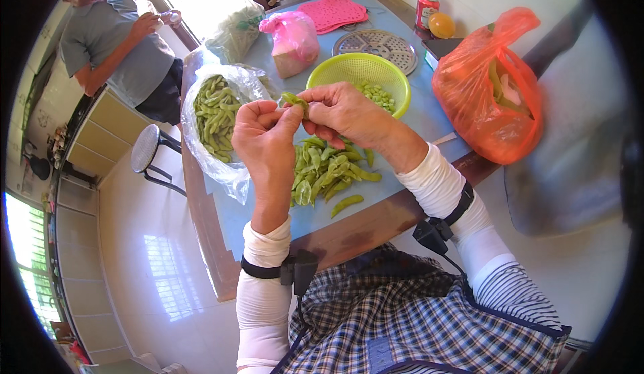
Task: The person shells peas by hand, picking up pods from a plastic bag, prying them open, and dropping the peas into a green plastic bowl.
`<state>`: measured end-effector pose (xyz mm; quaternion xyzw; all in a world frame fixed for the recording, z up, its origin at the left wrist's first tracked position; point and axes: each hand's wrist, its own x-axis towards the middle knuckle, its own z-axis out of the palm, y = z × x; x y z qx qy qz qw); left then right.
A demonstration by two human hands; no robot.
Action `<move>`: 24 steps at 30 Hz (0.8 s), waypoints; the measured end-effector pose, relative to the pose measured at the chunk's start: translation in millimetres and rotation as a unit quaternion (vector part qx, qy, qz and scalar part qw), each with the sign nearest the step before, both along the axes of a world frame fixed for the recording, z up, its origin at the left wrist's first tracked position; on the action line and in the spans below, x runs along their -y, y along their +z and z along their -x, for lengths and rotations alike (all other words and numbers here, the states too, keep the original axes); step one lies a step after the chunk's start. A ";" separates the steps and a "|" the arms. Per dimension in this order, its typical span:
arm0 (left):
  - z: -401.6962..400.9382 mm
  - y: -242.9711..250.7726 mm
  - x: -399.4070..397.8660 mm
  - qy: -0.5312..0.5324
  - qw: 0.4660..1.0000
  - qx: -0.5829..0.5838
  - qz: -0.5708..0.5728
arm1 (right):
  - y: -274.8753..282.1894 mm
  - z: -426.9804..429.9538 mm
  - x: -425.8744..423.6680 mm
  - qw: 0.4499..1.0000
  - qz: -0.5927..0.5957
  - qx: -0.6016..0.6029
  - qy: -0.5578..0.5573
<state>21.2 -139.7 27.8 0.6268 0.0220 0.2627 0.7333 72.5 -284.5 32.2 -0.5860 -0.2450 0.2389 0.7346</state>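
Between them, my left hand (269, 130) and my right hand (352, 112) hold a green bean pod (294, 99), each pinching it with thumb and fingers. Below my hands a heap of green pods (327, 170) lies on the blue table cover, with one pod (347, 205) apart near the table's edge. Behind my right hand stands a yellow-green plastic colander (403, 89) holding shelled green beans (376, 96). To the left of my left hand, an open clear plastic bag (193, 147) is full of unshelled pods (216, 122).
A red plastic bag (483, 92) stands at the table's right edge. Farther back are a perforated metal disc (375, 47), a pink bag (297, 44), a pink mat (334, 12), a bottle (426, 9) and an orange fruit (441, 25). A person (121, 52) stands beyond a stool (146, 147).
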 end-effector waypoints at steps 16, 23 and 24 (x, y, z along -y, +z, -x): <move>3.1 -13.2 -6.1 0.030 0.916 -0.039 -0.398 | -16.8 -37.8 32.8 0.818 0.312 0.377 -0.302; -4.2 -4.1 -15.6 0.046 0.954 -0.068 -0.288 | -6.3 -32.9 34.5 0.805 0.345 0.369 -0.311; -14.6 -13.0 -31.7 0.106 0.962 -0.019 -0.252 | -7.5 -32.8 32.8 0.811 0.342 0.358 -0.312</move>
